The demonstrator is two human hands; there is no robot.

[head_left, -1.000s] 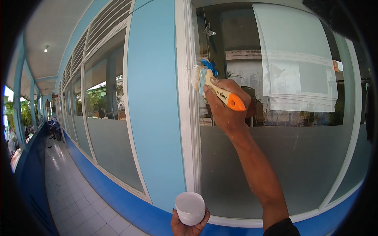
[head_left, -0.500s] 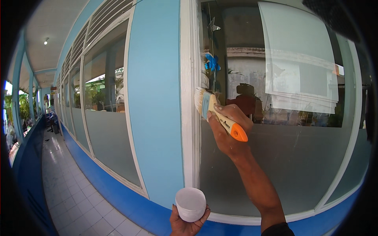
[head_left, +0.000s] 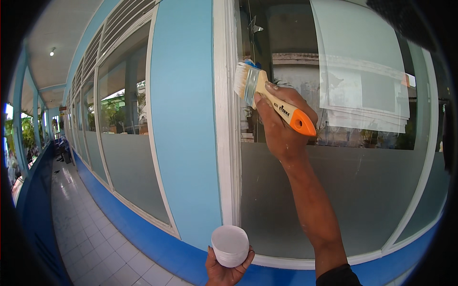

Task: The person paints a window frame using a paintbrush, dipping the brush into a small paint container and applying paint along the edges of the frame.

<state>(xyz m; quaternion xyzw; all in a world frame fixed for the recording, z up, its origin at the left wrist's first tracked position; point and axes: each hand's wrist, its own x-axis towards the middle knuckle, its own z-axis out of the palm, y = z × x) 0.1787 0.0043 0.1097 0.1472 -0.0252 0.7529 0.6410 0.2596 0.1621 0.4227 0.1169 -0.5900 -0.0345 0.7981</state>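
My right hand (head_left: pixel 286 114) is closed round a wide paintbrush (head_left: pixel 276 101) with a cream handle, orange tip and metal ferrule. White paint coats its bristles, which sit at the inner edge of the white window frame (head_left: pixel 228 124); I cannot tell if they touch it. Low in the middle, my left hand (head_left: pixel 228 274) holds a small round white cup (head_left: pixel 230 246) from beneath, fingers and thumb on its sides. The cup looks white inside; its paint level is hard to make out.
Right of the frame is a window pane (head_left: pixel 324 200), frosted below, with white paper sheets (head_left: pixel 360 71) at the upper part. A light blue wall strip (head_left: pixel 186 109) stands left. Farther left, a tiled walkway (head_left: pixel 90 224) runs along more windows (head_left: pixel 126 109).
My right hand has moved the paintbrush upward along the window frame. My left hand and the cup have stayed nearly in place.
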